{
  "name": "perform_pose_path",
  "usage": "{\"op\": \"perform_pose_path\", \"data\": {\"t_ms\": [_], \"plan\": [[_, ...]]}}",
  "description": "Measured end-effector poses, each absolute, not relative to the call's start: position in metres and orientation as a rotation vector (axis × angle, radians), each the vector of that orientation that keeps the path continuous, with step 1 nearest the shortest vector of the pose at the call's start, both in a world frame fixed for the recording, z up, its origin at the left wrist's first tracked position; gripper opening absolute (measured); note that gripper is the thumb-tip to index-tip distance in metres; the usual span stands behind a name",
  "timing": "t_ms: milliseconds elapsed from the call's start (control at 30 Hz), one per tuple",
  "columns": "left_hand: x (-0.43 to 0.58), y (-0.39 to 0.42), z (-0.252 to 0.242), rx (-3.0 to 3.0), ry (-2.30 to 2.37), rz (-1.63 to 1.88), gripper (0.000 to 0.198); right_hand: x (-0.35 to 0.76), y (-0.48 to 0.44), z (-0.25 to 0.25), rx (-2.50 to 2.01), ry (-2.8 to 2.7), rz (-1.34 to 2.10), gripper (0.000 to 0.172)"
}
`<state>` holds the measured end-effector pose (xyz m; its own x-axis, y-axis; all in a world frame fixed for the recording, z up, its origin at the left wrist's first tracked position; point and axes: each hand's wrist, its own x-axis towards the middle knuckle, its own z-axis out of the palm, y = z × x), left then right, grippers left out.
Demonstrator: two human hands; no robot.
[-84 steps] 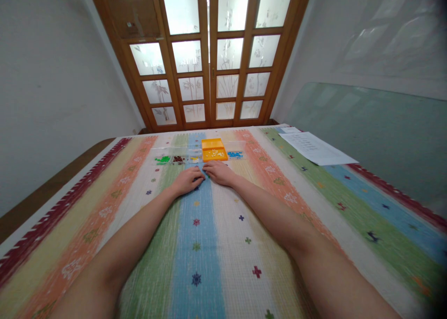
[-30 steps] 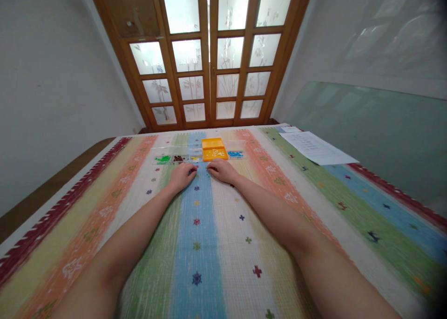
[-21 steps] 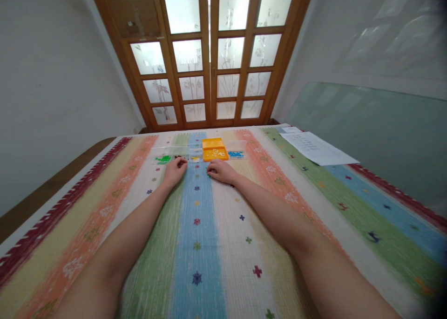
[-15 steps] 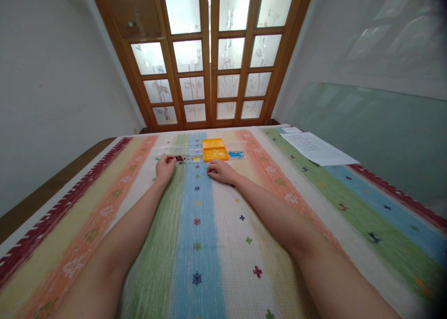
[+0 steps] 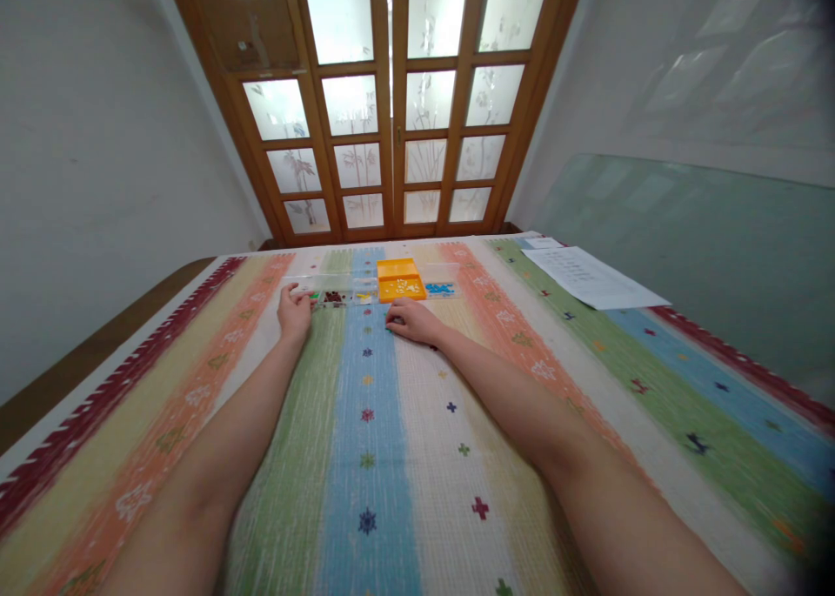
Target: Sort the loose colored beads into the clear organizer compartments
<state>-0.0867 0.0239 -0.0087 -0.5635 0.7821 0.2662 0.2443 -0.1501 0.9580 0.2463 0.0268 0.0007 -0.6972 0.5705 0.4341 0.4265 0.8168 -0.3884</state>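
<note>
My left hand point(image 5: 296, 311) is at the left end of a row of clear plastic boxes, fingers apart, its fingertips beside small green pieces point(image 5: 314, 298). To its right lie dark brown pieces point(image 5: 335, 298) and then yellow pieces point(image 5: 365, 297). My right hand point(image 5: 413, 320) rests on the cloth just in front of an orange box point(image 5: 396, 268), whose lid is up and which holds white pieces point(image 5: 409, 287). The right fingers are pinched together, with a speck of green showing at their tips; its shape is too small to make out. Blue pieces point(image 5: 440, 289) lie right of the orange box.
A striped, patterned tablecloth point(image 5: 367, 439) covers the table. White printed paper point(image 5: 593, 278) lies at the far right. Beyond the table stand wooden doors with glass panes point(image 5: 365, 165). A greenish glass panel point(image 5: 691, 239) leans along the right wall.
My left hand has moved left, away from the brown pieces to the green ones, and its fingers have spread. My right hand has stayed in place, still pinched.
</note>
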Motion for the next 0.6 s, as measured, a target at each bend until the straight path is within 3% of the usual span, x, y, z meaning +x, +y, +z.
{"op": "perform_pose_path", "data": {"t_ms": [100, 300, 467, 600], "plan": [[-0.082, 0.019, -0.007, 1.273, 1.754, 1.705, 0.043, 0.245, 0.026, 0.001, -0.757, -2.459, 0.330, 0.007], [-0.060, 0.005, 0.001, 1.878, 1.870, 1.337, 0.022, 0.243, 0.023, 0.005, -0.925, -2.448, 0.259, 0.014], [-0.013, -0.018, 0.010, 2.477, 1.433, 0.939, 0.027, 0.244, 0.024, 0.009, -1.163, -2.326, 0.188, 0.018], [0.014, -0.029, 0.005, 2.682, 1.217, 0.685, 0.042, 0.246, 0.025, 0.010, -1.297, -2.230, 0.148, 0.019]]}}
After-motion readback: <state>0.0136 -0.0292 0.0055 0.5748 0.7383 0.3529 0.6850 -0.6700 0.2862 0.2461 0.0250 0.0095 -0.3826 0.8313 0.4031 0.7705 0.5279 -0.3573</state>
